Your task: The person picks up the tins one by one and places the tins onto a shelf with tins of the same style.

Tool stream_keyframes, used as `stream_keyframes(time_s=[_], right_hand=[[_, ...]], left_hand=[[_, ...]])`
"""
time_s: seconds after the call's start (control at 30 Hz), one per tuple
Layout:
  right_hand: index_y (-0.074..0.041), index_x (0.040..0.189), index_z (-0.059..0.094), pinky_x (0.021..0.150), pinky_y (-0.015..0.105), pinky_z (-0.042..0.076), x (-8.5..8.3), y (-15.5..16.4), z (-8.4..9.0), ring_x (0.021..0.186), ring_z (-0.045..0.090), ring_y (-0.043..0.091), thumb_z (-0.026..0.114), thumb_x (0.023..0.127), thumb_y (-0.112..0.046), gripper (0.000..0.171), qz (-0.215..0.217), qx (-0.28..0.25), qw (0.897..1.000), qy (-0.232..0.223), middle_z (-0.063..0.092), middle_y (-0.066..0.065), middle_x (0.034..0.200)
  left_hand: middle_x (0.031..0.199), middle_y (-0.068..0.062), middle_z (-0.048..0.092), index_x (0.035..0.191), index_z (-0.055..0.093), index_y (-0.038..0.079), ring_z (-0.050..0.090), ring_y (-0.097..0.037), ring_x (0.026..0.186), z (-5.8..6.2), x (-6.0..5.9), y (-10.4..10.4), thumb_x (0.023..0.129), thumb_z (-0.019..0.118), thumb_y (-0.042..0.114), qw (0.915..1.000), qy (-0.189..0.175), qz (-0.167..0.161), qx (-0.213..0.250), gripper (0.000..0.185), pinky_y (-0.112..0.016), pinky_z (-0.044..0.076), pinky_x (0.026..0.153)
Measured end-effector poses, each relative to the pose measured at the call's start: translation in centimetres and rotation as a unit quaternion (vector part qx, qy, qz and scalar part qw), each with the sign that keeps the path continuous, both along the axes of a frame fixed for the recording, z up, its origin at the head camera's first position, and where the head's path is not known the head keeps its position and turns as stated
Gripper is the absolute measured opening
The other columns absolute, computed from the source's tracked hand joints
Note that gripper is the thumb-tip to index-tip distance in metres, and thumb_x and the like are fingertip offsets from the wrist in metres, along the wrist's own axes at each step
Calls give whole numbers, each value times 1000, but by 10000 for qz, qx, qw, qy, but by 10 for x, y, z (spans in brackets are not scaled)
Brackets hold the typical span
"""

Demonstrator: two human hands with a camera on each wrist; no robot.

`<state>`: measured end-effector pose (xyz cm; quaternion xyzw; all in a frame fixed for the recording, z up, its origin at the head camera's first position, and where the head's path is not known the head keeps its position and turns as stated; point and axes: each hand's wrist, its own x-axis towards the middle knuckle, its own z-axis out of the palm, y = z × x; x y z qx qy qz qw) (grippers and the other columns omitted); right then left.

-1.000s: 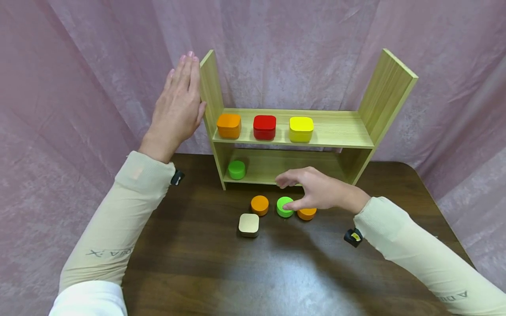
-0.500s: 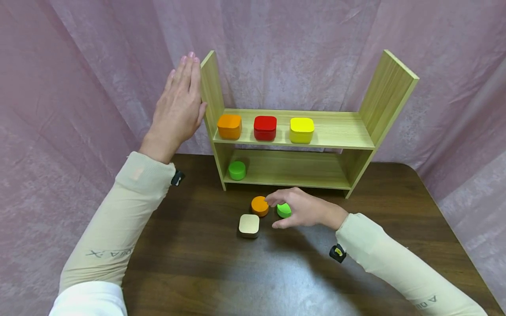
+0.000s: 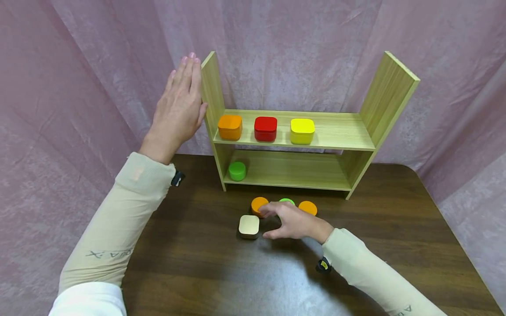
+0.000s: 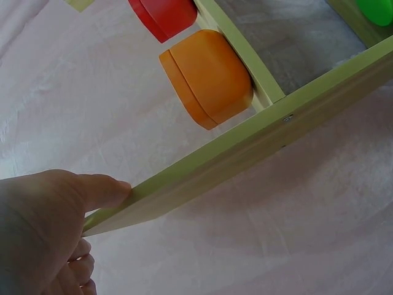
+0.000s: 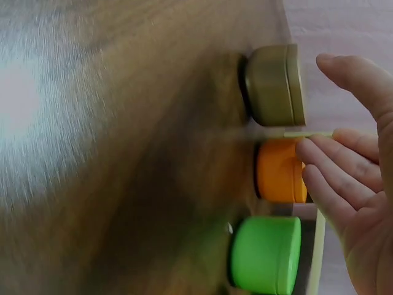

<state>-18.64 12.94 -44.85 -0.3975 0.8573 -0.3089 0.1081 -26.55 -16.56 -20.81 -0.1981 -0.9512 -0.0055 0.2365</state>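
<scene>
My left hand (image 3: 178, 107) rests with straight fingers along the left side panel of the wooden shelf (image 3: 336, 127); the left wrist view has the thumb at the panel's edge. Over the table, my right hand (image 3: 292, 220) hovers, thumb and fingers spread apart, holding nothing. Just left of its fingertips sits a gold square lidded tin (image 3: 249, 224). Behind the fingers is a round orange tin (image 3: 258, 203). The hand partly hides a round green tin (image 3: 286, 200). In the right wrist view, the gold tin (image 5: 273, 85) stands apart from the thumb.
On the upper shelf stand an orange square tin (image 3: 230, 127), a red one (image 3: 265, 128) and a yellow one (image 3: 302, 131). A round green tin (image 3: 237, 171) is at the lower shelf's left end. Another round orange tin (image 3: 308, 207) is right of the hand. A pink curtain hangs behind.
My right hand has moved left and toward the table's near side, from over the round green and right orange tins to beside the gold tin. The left hand has stayed against the panel.
</scene>
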Motion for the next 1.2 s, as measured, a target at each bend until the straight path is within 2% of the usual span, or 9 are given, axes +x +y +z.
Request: stream_keyframes(time_s=[0.4, 0.73, 1.2], right_hand=[[1, 141, 62, 105, 39, 59, 7, -15, -22, 117, 72, 23, 88, 87, -30, 67, -326, -27, 9991, 273, 72, 13, 134], [0, 142, 61, 107, 41, 58, 11, -25, -31, 121, 70, 25, 90, 84, -33, 72, -564, 10, 9976, 413, 70, 14, 138], [-3, 132, 65, 100, 36, 60, 9, -28, -38, 110, 70, 19, 89, 83, -25, 59, -568, -79, 9976, 395, 74, 8, 124]], left_hand=[[179, -17, -1, 168, -2, -3, 5, -34, 167, 0, 1, 1, 107, 58, 19, 10000, 5, 25, 10, 88, -51, 9, 136], [179, -17, 0, 168, -1, -3, 5, -34, 167, 1, 1, 1, 106, 58, 18, 10000, 23, -19, 92, 88, -51, 9, 136], [178, -18, 0, 168, 0, -4, 7, -35, 167, 0, 2, 1, 106, 58, 17, 9999, 43, -65, 152, 87, -52, 10, 136]])
